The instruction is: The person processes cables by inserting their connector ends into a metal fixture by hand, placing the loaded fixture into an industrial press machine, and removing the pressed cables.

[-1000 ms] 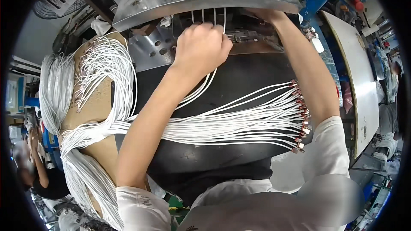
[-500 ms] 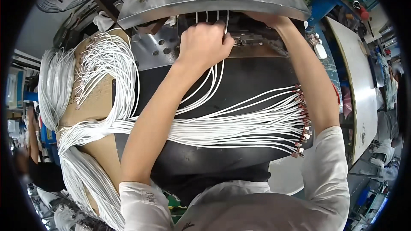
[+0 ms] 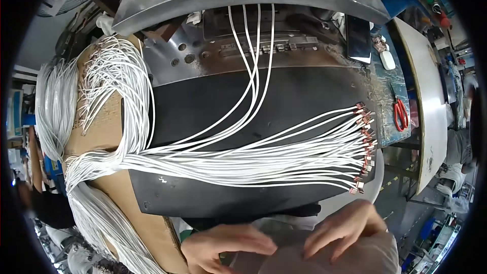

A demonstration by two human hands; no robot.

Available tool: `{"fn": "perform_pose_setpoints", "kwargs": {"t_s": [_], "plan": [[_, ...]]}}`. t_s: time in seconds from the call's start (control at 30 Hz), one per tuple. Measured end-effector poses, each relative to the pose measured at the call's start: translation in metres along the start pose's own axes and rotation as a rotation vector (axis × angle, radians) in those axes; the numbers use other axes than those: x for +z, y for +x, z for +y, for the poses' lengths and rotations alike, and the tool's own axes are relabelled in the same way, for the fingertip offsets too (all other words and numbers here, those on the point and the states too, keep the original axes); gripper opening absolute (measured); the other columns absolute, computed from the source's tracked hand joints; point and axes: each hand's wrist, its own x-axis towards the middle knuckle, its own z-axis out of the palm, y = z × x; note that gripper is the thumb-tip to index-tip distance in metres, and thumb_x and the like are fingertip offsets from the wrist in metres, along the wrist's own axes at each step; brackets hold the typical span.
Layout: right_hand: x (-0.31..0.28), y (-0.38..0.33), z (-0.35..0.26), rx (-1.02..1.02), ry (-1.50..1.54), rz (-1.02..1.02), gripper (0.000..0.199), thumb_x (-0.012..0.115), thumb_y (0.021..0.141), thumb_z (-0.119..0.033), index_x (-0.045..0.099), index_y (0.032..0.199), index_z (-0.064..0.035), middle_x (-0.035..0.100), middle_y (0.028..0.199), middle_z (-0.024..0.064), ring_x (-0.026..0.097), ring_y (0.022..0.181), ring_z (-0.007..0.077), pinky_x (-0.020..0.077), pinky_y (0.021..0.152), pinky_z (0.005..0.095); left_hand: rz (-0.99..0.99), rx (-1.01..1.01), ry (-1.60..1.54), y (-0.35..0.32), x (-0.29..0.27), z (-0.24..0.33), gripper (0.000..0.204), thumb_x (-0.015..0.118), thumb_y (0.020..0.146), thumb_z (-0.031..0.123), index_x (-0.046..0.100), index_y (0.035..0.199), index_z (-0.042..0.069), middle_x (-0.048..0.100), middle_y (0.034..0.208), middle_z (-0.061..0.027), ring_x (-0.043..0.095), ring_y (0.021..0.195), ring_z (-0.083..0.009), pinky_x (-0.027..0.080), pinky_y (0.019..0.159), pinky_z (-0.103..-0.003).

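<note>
Both hands have come back to the front of my shirt, below the near edge of the black mat point(image 3: 314, 89). My left hand point(image 3: 228, 246) is slightly blurred, fingers stretched to the right and thumb apart, holding nothing. My right hand point(image 3: 345, 228) hangs beside it with fingers apart and pointing down. A bundle of white cables point(image 3: 243, 165) lies across the mat, its ends tipped with small reddish metal connectors point(image 3: 366, 155). Several separate white cables point(image 3: 256, 71) run up from the bundle to the metal press mould point(image 3: 284, 45); their far ends are hidden under the thick steel plate point(image 3: 248, 0).
Looped white cables point(image 3: 114, 76) and a hanging cable bundle point(image 3: 109, 223) rest on brown cardboard point(image 3: 81, 144) at the left. Right of the mat are red-handled cutters point(image 3: 401, 114), a dark phone point(image 3: 358, 38) and a small white object point(image 3: 387, 60). A pale table point(image 3: 428, 106) stands farther right.
Both hands have pulled back from the mould toward my body. My left hand has let go of the upright cables, which now stand free. The phone and cutters have come into clear view.
</note>
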Motion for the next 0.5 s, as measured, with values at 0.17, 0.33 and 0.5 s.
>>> {"fn": "perform_pose_setpoints", "kwargs": {"t_s": [0.17, 0.33, 0.5], "plan": [[0.101, -0.030, 0.135, 0.324, 0.722, 1.463, 0.051, 0.056, 0.104, -0.033, 0.047, 0.142, 0.0001, 0.057, 0.136, 0.0121, 0.059, 0.118, 0.0279, 0.0484, 0.097, 0.0396, 0.778, -0.313, -0.339, -0.138, 0.048, -0.109, 0.071, 0.058, 0.098, 0.053, 0.047, 0.141, -0.003, 0.056, 0.136, -0.0176, 0.060, 0.115, -0.0277, 0.050, 0.096, -0.043], [0.094, -0.045, 0.227, -0.197, 0.593, 1.765, 0.061, 0.041, 0.104, -0.049, 0.044, 0.146, -0.0039, 0.052, 0.143, 0.0130, 0.050, 0.130, 0.0285, 0.0410, 0.109, 0.0422, 1.324, -0.428, 0.023, -0.136, 0.037, -0.168, 0.064, 0.040, 0.107, 0.048, 0.035, 0.151, 0.001, 0.047, 0.148, -0.0124, 0.049, 0.131, -0.0244, 0.042, 0.108, -0.043], [0.090, -0.046, 0.221, -0.260, 0.659, 1.672, 0.060, 0.042, 0.104, -0.048, 0.045, 0.146, -0.0050, 0.048, 0.148, 0.0105, 0.047, 0.134, 0.0278, 0.0374, 0.113, 0.0425, 1.401, -0.362, -0.085, -0.138, 0.039, -0.172, 0.058, 0.043, 0.108, 0.040, 0.036, 0.151, 0.001, 0.045, 0.150, -0.0107, 0.045, 0.136, -0.0243, 0.037, 0.113, -0.041]]}}
